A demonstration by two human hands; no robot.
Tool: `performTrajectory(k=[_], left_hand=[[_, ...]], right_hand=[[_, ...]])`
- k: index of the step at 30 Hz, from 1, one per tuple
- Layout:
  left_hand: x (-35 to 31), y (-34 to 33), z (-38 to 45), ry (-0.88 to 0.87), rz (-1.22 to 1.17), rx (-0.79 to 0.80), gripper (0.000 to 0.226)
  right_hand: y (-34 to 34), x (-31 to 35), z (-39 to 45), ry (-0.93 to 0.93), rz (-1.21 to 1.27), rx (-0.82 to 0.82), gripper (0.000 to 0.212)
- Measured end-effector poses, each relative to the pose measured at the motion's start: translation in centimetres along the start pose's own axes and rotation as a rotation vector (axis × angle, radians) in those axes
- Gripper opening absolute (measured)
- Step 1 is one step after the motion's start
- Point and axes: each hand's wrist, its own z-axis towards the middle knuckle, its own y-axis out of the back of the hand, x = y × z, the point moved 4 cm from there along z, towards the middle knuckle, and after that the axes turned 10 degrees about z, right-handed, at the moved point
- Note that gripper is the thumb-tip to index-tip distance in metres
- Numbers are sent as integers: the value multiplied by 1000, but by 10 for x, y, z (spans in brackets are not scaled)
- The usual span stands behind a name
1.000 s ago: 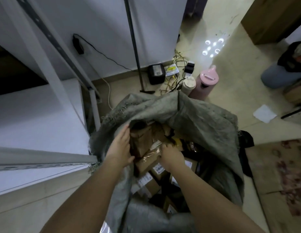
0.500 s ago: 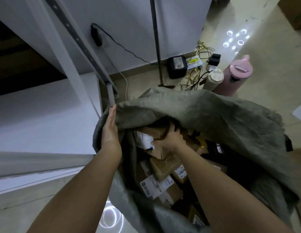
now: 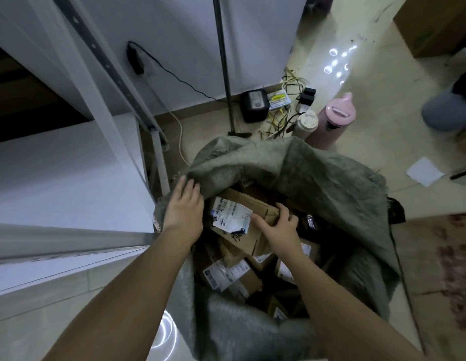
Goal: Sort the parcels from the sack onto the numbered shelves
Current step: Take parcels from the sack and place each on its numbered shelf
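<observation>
- The sack's (image 3: 291, 175) grey rim was pinned back by the left hand (image 3: 183, 208), fingers flat; a slip there could have let the cloth fall over the opening.
- The top parcel (image 3: 242, 220), inside the sack's mouth, was clamped by the right hand (image 3: 276, 226); its loose label might have torn.
- Half a second earlier, that parcel was deeper, half hidden under the rim.
</observation>
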Motion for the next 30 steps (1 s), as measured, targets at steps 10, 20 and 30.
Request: performTrajectory(k=[10,20,30], left_hand=[[-47,55,-60,-153,-382,5,63],[-111,65,-99,165,-2074,638,102],[-118,79,-136,197,-2220,653,88]], right_hand=[[51,-46,-71,-431,522,-205,103],[42,-84,-135,-528,999,-116,76],[48,-89,-179,-365,955,-121,51]])
